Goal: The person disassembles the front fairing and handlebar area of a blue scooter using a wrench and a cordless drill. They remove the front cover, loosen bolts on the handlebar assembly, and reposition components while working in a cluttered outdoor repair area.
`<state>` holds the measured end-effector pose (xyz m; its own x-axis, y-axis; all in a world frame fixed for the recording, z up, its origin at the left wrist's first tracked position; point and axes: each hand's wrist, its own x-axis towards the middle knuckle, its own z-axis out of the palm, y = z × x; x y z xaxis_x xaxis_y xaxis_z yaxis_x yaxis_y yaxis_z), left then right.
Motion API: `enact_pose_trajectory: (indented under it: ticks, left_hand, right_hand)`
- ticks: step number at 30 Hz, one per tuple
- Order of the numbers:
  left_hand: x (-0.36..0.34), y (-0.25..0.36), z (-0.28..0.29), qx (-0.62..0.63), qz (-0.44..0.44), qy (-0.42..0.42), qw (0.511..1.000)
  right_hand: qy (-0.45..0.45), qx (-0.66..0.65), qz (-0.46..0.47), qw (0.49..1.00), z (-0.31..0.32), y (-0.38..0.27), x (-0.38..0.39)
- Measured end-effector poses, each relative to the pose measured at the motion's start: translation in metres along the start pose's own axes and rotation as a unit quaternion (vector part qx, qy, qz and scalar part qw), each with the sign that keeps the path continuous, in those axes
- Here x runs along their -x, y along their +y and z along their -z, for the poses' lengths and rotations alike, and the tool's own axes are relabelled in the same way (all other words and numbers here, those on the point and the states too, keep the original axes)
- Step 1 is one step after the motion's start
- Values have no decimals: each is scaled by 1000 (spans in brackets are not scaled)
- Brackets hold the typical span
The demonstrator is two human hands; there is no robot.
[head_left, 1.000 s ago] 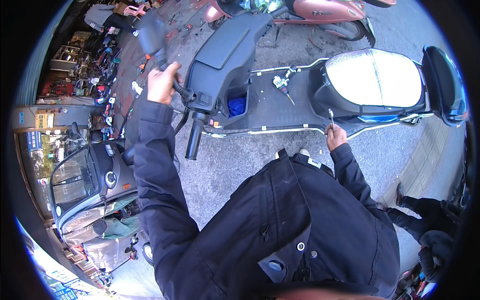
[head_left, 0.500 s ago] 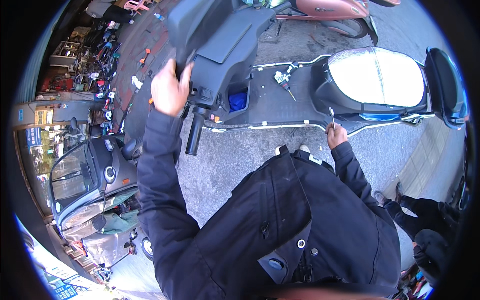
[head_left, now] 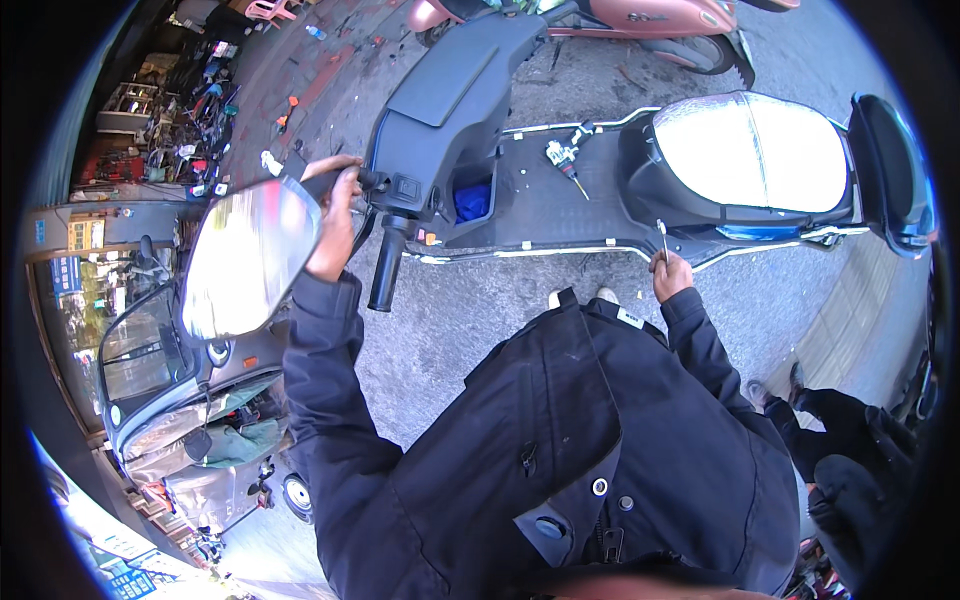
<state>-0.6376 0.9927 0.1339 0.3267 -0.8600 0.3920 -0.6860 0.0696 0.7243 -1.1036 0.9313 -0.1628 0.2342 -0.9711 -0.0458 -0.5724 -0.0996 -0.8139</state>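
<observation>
Your L hand (head_left: 335, 230): closed round stem of mirror (head_left: 245, 260), bright glass showing, at front of dark scooter (head_left: 440, 85), just beside h'bar grip (head_left: 390, 270). Your R hand (head_left: 672, 277): you grip sm. metal wrench (head_left: 662, 236), near base of silver-covered seat (head_left: 755, 155). Floorboard (head_left: 545, 215): bears power drill (head_left: 564, 156), bit attached. Front cubby: holds blue item (head_left: 473, 203). Farther out: pink scooter (head_left: 660, 18), top; co-worker (head_left: 845, 420), dark clothes, lower R.
</observation>
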Motion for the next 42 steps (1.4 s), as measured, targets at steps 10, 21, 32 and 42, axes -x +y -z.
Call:
enact_pose_trajectory:
  ticks: [10, 21, 32, 42]
  left_hand:
    - [-97, -20, 15, 254, 335, -119, 899]
    - [-2, 83, -26, 148, 139, -71, 977]
    - [118, -46, -255, 0, 158, -397, 904]
    - [174, -322, -434, 117, 597, -437, 663]
  right_hand:
    - [11, -15, 51, 999, -5, -18, -16]
    - [16, -1, -34, 999, 4, 12, 10]
    - [1, -18, -71, 997, -2, 28, 29]
    - [-20, 26, -263, 964, 24, 89, 121]
